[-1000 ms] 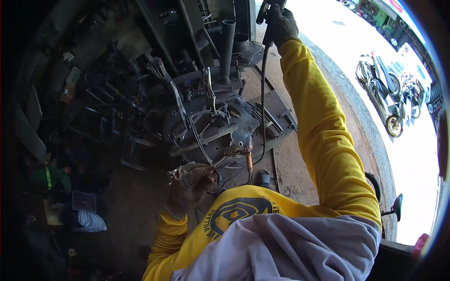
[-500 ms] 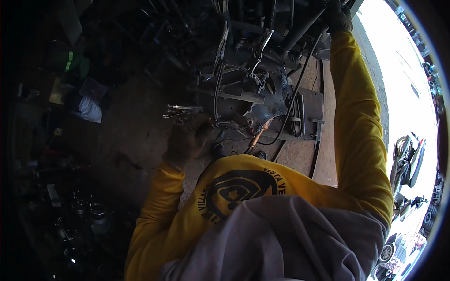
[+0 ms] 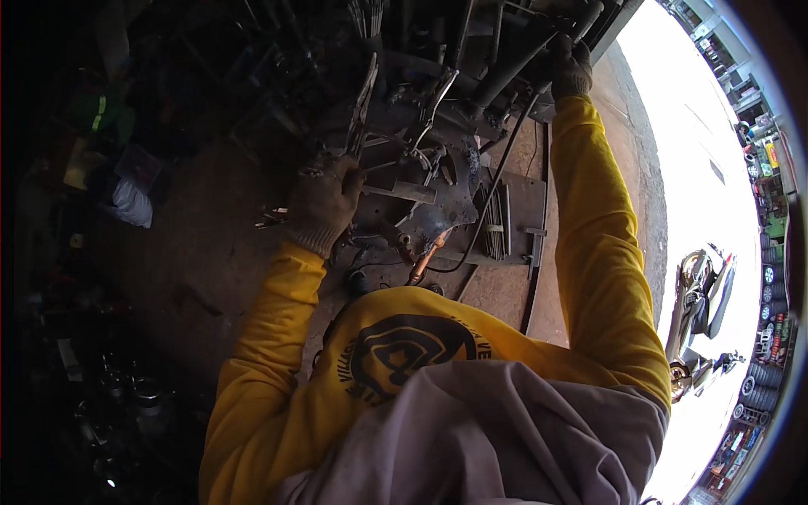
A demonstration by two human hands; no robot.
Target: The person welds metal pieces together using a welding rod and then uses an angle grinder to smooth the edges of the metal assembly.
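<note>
My left hand (image 3: pixel 324 202), in a brown knit glove, is closed at the left side of a bent metal frame (image 3: pixel 364 105); its fingertips are partly hidden in shadow. The frame stands upright on a dark metal worktable (image 3: pixel 526 206). Far to the right, my gloved right hand (image 3: pixel 572 69) wraps around a dark pipe (image 3: pixel 588 21). At the table's near edge rests a copper-coloured welding torch or clamp (image 3: pixel 427 257). Beside it lies a bundle of thin rods (image 3: pixel 497 220), with a black cable (image 3: pixel 507 156) curving past them.
Thin rods (image 3: pixel 368 18) stand upright in a holder at the back. A flat metal bar (image 3: pixel 402 192) lies across the worktable. Dark clutter and a pale bag (image 3: pixel 130 202) are at the left. A motorcycle (image 3: pixel 699 299) and stacked tyres (image 3: pixel 762 379) show outside in bright light.
My left hand has moved forward from the table's near left side to the metal frame. The whole view has shifted, and my right hand stays at the pipe.
</note>
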